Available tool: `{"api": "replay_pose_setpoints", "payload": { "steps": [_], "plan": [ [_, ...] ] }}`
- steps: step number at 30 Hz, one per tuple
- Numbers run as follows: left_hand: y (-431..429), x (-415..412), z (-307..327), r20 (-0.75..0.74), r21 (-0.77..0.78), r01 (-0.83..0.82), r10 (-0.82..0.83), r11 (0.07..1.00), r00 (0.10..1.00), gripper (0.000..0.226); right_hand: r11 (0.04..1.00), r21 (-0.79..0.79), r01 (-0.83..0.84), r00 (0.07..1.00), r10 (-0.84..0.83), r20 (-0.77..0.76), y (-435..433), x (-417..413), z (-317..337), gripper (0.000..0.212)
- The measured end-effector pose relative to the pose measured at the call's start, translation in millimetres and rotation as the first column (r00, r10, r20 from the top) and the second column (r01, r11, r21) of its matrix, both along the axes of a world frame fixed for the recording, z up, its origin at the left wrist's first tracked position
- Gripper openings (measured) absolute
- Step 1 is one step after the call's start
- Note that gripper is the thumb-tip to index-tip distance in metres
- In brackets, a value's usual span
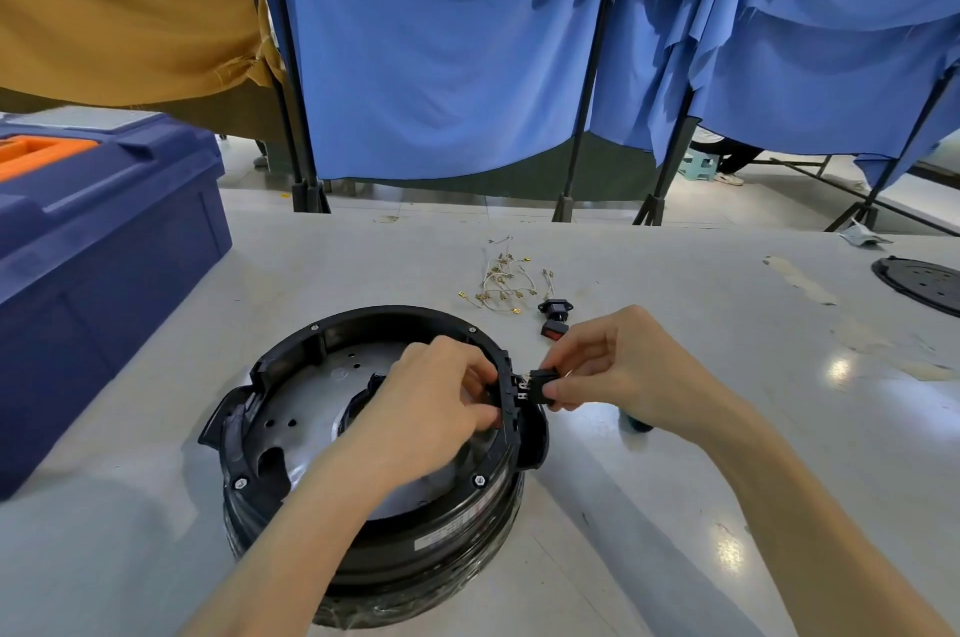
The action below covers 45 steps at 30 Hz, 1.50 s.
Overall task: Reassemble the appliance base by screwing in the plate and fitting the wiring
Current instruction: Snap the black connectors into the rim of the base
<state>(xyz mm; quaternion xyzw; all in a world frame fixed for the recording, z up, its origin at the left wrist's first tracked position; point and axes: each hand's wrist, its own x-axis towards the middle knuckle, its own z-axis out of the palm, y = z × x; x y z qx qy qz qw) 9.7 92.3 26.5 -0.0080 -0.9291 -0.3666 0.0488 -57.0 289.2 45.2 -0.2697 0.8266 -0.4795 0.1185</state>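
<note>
Round black plastic appliance base point(415, 553) sits upturned on the grey table point(779, 324), with the silver metal plate point(306, 397) already down inside it. At the base's right rim, the left hand point(441, 392) reaches from inside with fingers curled on the rim wall at the cutout. The right hand point(613, 366), just outside, pinches a small black rectangular switch block point(543, 384), metal terminals facing the rim and close to touching, so the push looks to be straight inward. Beyond the base's far right edge lies a loose bundle of white wires with brass terminals point(501, 283), not yet fitted.
</note>
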Motion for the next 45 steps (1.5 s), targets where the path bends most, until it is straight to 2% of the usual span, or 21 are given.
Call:
{"api": "replay_pose_setpoints", "payload": {
  "steps": [6, 20, 28, 34, 45],
  "plan": [
    [6, 0, -6, -0.038, 0.0, -0.022, 0.022, 1.0, 0.999, 0.023, 0.999, 0.034, 0.006, 1.0, -0.006, -0.005, -3, -1, -5, 0.011],
    [6, -1, -8, -0.027, 0.011, -0.033, 0.034, 0.999, 0.999, 0.021, 0.999, -0.053, -0.014, 1.0, 0.013, -0.014, -10, -4, -15, 0.015],
    [7, -1, -7, -0.006, 0.006, -0.043, 0.043, 0.999, 0.999, 0.021, 0.999, -0.048, -0.014, 1.0, 0.013, -0.029, -10, -3, -15, 0.015],
    [8, -1, -6, 0.0, -0.015, -0.04, 0.04, 0.999, 0.999, 0.021, 0.996, -0.091, -0.013, 1.0, 0.014, 0.007, -8, -2, -15, 0.015],
    [9, 1, -5, 0.012, -0.076, -0.049, 0.05, 0.996, 0.999, 0.022, 1.0, 0.006, 0.011, 0.991, -0.01, -0.137, -18, 3, -15, 0.015]
  ]
}}
